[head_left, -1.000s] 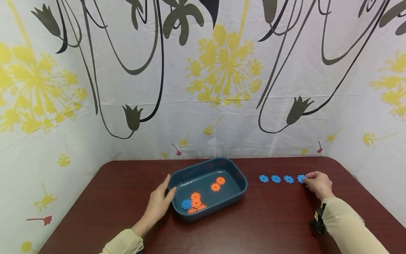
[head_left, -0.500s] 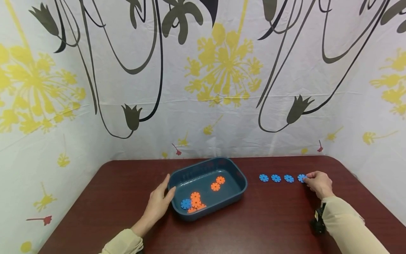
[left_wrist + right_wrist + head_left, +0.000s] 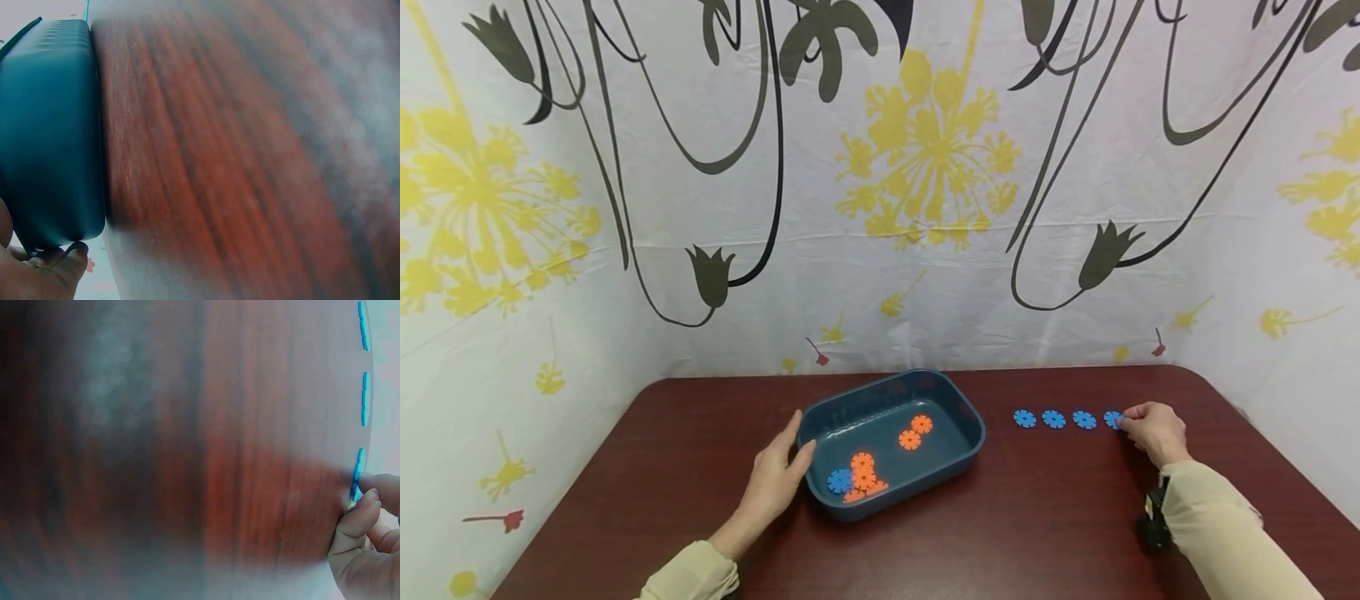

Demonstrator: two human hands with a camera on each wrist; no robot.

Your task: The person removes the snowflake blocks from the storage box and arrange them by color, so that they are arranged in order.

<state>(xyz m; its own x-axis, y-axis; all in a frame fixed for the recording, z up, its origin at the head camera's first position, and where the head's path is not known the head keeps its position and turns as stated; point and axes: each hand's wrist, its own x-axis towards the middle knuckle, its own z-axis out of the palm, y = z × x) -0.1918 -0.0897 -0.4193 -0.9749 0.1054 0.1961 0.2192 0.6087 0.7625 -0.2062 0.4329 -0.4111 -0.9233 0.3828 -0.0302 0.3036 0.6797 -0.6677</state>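
Note:
My left hand (image 3: pixel 778 471) grips the left end of a dark teal rectangular tray (image 3: pixel 917 487), thumb over its rim and fingers along the outer wall. Several orange notched plastic discs (image 3: pixel 862 461) lie inside, most bunched at the near left. Beside that bunch is a blue notched disc (image 3: pixel 839 481), and two orange ones lie farther right. To the tray's right, several blue discs form a straight row on the table. At the row's right end my right hand (image 3: pixel 1156 433) pinches the last blue disc (image 3: pixel 1112 418) between thumb and fingers. That disc (image 3: pixel 357 472) stays in line with its neighbours.
A dark red-brown wooden table (image 3: pixel 1000 533) carries everything. Its back edge runs close behind the tray and the row, against a white patterned cloth (image 3: pixel 925 317). More cloth hangs along both sides. The row's leftmost blue disc (image 3: pixel 1024 418) lies a short gap from the tray.

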